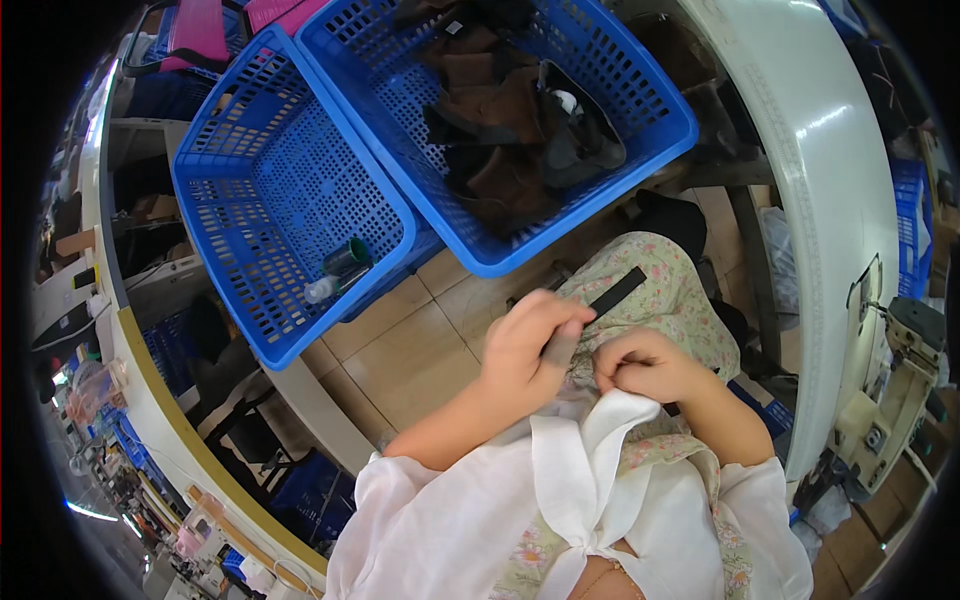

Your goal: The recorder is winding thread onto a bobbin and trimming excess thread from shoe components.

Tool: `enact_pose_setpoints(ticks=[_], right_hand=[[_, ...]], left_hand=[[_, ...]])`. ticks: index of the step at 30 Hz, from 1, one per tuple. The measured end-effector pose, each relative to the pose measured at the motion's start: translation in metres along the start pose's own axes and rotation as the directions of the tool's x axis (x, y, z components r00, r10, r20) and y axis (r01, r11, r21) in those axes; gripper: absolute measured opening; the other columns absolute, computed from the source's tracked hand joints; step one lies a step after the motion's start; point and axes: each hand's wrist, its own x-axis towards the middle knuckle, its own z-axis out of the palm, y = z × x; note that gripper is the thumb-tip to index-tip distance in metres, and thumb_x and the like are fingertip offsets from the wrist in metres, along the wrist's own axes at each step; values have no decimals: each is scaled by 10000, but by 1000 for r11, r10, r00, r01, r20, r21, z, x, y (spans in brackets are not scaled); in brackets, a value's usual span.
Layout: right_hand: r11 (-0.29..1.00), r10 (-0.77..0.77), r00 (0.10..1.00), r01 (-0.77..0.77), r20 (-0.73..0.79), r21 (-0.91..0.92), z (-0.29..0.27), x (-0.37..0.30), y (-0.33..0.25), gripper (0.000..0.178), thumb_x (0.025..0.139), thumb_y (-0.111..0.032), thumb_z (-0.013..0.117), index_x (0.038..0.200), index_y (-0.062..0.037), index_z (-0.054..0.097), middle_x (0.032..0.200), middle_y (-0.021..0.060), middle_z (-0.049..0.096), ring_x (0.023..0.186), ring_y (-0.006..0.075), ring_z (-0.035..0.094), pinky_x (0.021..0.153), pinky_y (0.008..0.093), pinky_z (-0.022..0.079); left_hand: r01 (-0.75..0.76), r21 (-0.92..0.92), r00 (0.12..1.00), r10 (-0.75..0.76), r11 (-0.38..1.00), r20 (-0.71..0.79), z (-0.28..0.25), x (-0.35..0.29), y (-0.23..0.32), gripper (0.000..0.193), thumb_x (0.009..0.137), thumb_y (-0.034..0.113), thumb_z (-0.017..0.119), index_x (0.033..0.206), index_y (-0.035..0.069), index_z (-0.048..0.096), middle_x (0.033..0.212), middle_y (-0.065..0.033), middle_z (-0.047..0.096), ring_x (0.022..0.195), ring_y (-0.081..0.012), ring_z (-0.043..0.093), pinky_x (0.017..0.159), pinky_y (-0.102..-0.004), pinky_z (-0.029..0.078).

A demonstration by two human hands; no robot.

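My left hand [530, 345] is closed around a flat black strip [618, 293], whose free end sticks out past the thumb to the upper right. Close beside it, my right hand [650, 365] has its fingers curled into a pinch just above the white cloth tie [625, 408] of my top. What those fingers hold, if anything, is hidden. Both hands are over my lap, where a flowered skirt [650, 270] covers my knees.
Ahead stands a blue basket [480, 262] holding brown and black pieces [500, 110]. Left of it, another blue basket [400, 245] contains a green spool [345, 257] and a clear bottle-like item [322, 290]. A white table [815, 130] curves along the right, near a sewing machine [880, 400].
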Motion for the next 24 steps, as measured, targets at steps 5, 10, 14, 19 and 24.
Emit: enact_pose_setpoints(ticks=[5, 10, 14, 19, 24], right_hand=[[917, -123, 953, 216, -276, 336, -3, -15, -24, 138, 671, 35, 429, 707, 28, 562, 695, 92, 586, 621, 141, 540, 567, 253, 425], [901, -60, 875, 254, -480, 351, -18, -24, -32, 175, 717, -5, 425, 787, 27, 581, 768, 132, 629, 620, 144, 551, 563, 251, 431], [975, -103, 684, 214, -722, 63, -39, -57, -34, 228, 760, -59, 461, 910, 0, 622, 913, 90, 650, 640, 96, 537, 573, 222, 410], [953, -303, 153, 27, -941, -302, -73, -122, -33, 267, 864, -98, 470, 1090, -19, 589, 1036, 65, 623, 734, 54, 532, 564, 183, 416], [704, -405, 66, 660, -912, -264, -151, -206, 25, 367, 878, -182, 451, 1234, -103, 484, 1119, 132, 587, 908, 223, 607, 501, 249, 461]], left_hand=[[5, -274, 957, 75, 962, 281, 24, -4, -21, 220, 844, 209, 596, 922, 3, 584, 889, -124, 577, 821, -269, 573, 695, -320, 456], [411, -245, 776, -196, 878, 599, 27, 2, -19, 219, 829, 211, 630, 908, 6, 618, 843, -74, 632, 795, -175, 587, 742, -298, 451], [672, -260, 678, -436, 693, 592, 27, 31, -17, 183, 874, 188, 567, 825, 27, 638, 699, 6, 593, 625, -58, 491, 574, -215, 404], [520, -5, 544, -327, 854, 772, 95, 103, -27, 201, 893, 181, 495, 830, 51, 636, 624, 33, 493, 533, -46, 412, 497, -201, 351], [886, -43, 254, -406, 462, 878, 196, 217, -85, 238, 892, 236, 492, 993, 43, 587, 684, 15, 515, 523, -56, 418, 439, -222, 364]])
